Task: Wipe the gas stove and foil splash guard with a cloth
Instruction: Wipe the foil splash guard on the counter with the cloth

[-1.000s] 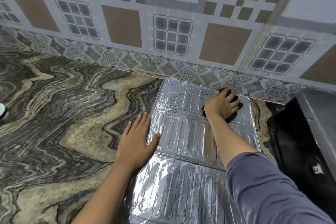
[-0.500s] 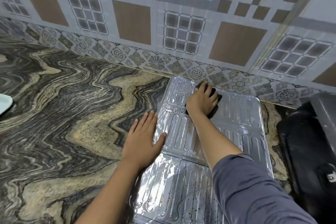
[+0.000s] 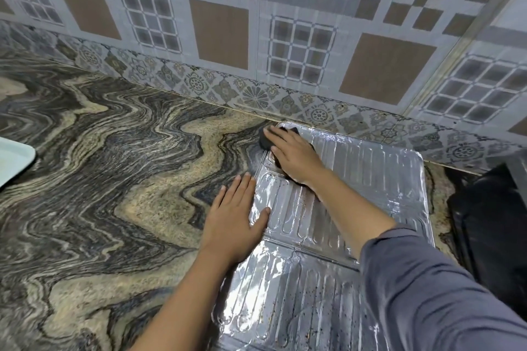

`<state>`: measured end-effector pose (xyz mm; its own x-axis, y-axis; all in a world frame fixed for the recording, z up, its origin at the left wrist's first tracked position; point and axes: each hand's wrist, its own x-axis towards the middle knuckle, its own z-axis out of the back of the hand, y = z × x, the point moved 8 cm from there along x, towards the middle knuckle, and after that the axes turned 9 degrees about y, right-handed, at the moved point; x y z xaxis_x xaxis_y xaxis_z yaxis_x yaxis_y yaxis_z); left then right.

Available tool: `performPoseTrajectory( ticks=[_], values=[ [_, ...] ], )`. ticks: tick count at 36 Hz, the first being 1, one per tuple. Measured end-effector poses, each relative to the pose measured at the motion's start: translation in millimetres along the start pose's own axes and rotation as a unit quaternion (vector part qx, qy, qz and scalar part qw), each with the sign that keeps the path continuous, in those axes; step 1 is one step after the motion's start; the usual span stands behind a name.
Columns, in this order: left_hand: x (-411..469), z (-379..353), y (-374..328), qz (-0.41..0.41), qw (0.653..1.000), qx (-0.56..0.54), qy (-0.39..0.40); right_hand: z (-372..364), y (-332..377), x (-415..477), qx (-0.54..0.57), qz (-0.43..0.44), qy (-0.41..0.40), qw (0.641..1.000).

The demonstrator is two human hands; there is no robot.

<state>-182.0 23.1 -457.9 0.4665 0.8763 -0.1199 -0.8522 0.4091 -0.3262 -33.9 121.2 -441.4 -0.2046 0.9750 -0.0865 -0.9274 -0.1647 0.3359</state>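
Head view: a foil splash guard [image 3: 370, 179] lies flat on the swirled brown and cream stone worktop [image 3: 114, 165], its ribbed panels running from the foot of the patterned tiled wall [image 3: 219, 34] toward the camera, the near panel speckled with dark spots. The right hand [image 3: 293, 152] rests on the guard's far left corner, its fingers [image 3: 273, 134] stretched out nearly straight and pressing a dark cloth [image 3: 264, 142] down; the cloth pokes out beyond the fingertips and overlaps the guard's edge onto the worktop. A grey sleeve [image 3: 427, 293] covers that arm above the forearm. The left hand [image 3: 236, 219] lies palm down with fingers [image 3: 242, 188] straight and slightly spread, holding nothing, the palm on the stone and the thumb over the guard's left edge. The black gas stove [image 3: 490, 222] stands just beside the guard at the right edge. A pale tray [image 3: 14, 157] shows at the far left, well apart.
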Motion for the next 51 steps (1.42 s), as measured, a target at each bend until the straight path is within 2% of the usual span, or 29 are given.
performPoseTrajectory(
  ticks=[2,4,11,16,21,24,28,34,39,42,45,51],
  values=[
    [0.0,-0.6,-0.6,0.001,1.000,0.002,0.000,4.4,-11.7,-13.7,-0.010,0.033,0.030,0.999],
    [0.2,-1.6,-0.9,0.001,1.000,0.005,0.000,13.1,-28.1,-29.6,-0.016,0.023,0.031,0.999],
    [0.1,-1.7,-0.4,0.004,1.000,0.000,-0.011,30.2,-100.7,-91.1,0.025,-0.146,-0.059,0.987],
    [-0.2,-1.9,-1.6,0.005,1.000,0.007,-0.009,34.1,-132.9,-141.6,0.037,-0.288,-0.143,0.946],
    [0.1,-3.8,-1.6,-0.001,1.000,0.016,-0.001,27.0,-131.3,-175.7,0.069,-0.440,-0.216,0.869],
    [-1.4,-5.2,-1.9,-0.004,1.000,0.016,0.013,21.5,-115.1,-174.8,0.082,-0.470,-0.234,0.847],
    [-4.8,-3.7,-1.2,-0.009,0.999,0.015,0.031,14.5,-99.1,-159.6,0.094,-0.475,-0.219,0.847],
    [-26.5,-4.7,4.0,0.009,1.000,0.005,0.025,7.1,-62.8,-121.5,0.099,-0.441,-0.192,0.871],
    [-32.2,-7.2,5.5,0.023,1.000,-0.005,0.001,0.4,-20.5,-71.9,0.077,-0.346,-0.150,0.923],
    [-33.3,-6.7,4.7,0.029,1.000,-0.011,-0.003,-7.0,6.4,-41.7,0.065,-0.261,-0.100,0.958],
    [-33.5,-7.1,6.0,0.038,0.999,-0.009,-0.009,-14.3,39.4,-23.2,0.026,-0.137,-0.041,0.989],
    [-32.2,-7.2,6.3,0.046,0.999,-0.003,-0.016,-14.3,48.1,-48.8,0.014,0.061,0.039,0.997]
  ],
)
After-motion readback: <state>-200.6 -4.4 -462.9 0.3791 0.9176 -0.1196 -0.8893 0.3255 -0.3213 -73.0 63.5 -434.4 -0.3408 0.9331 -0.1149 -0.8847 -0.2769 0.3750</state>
